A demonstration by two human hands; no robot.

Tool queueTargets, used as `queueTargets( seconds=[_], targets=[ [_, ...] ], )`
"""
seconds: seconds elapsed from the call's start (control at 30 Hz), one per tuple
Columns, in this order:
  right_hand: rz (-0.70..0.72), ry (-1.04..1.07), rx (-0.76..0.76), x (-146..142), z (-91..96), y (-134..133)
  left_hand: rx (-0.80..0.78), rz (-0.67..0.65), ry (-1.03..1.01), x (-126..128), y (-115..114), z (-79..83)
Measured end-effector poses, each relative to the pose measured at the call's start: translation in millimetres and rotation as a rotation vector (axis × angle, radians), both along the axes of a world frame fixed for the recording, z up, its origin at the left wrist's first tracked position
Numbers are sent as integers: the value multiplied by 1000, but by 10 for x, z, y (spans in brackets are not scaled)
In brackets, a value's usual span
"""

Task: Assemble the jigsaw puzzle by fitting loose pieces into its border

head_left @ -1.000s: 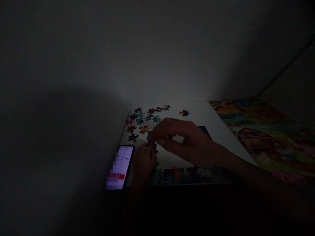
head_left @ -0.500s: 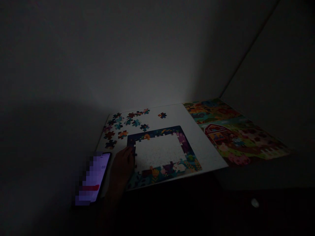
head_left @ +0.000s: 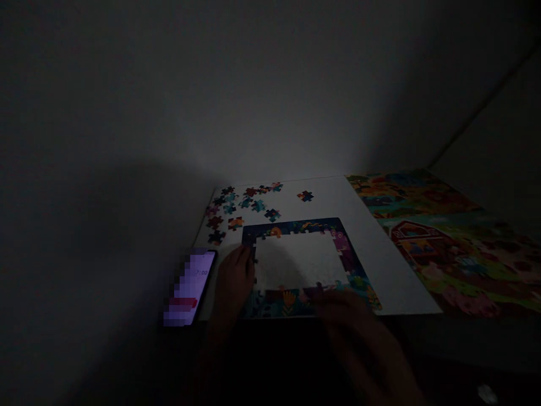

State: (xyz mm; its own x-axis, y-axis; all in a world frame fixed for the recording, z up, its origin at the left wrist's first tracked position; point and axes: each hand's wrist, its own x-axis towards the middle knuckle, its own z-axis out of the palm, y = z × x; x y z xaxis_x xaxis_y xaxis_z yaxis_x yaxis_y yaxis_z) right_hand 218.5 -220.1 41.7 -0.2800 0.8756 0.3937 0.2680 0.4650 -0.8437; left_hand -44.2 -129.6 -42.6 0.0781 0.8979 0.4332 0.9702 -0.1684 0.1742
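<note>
A jigsaw puzzle border (head_left: 291, 226) lies joined as a rectangular frame on a white board, its middle bare. My left hand (head_left: 235, 275) rests at the border's left side, fingers bent over its edge pieces; whether it pinches one is too dark to see. At the near edge, right of centre, my right hand (head_left: 349, 313) reaches over the bottom border, dim and smeared by motion. Beyond the border lie several loose jigsaw pieces (head_left: 258, 205) toward the far left. One jigsaw piece (head_left: 305, 196) sits apart from them at the back.
A lit phone (head_left: 192, 287) lies left of my left hand. On the right is a colourful picture sheet (head_left: 460, 256) with a barn and animals. A pale wall (head_left: 287, 101) rises behind the white board (head_left: 380, 270). The room is very dark.
My right hand has come into view over the border's near side. My left hand stays at the left side of the border. The whole view has shifted, so things appear farther right.
</note>
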Motion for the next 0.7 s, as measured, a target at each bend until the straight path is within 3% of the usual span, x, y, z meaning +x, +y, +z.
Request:
queueTargets(
  seconds=[0.03, 0.1, 0.2, 0.27, 0.5, 0.7],
  targets=[
    [-214, -120, 24, 109, -137, 103, -3, 6, -2, 17, -9, 10],
    [-446, -279, 40, 387, -442, 267, -16, 20, -19, 34, -19, 31],
    [-552, -441, 44, 800, -829, 417, -42, 79, -30, 41, -23, 61],
    [-552, -494, 37, 957, -967, 469, -57, 112, -9, 60, -19, 69],
    [-540, -686, 13, 867, -940, 524, -72, 40, 23, 173, 1, -7],
    [-484, -844, 99, 854, -928, 519, -76, 9, 24, 107, -26, -163]
  ],
)
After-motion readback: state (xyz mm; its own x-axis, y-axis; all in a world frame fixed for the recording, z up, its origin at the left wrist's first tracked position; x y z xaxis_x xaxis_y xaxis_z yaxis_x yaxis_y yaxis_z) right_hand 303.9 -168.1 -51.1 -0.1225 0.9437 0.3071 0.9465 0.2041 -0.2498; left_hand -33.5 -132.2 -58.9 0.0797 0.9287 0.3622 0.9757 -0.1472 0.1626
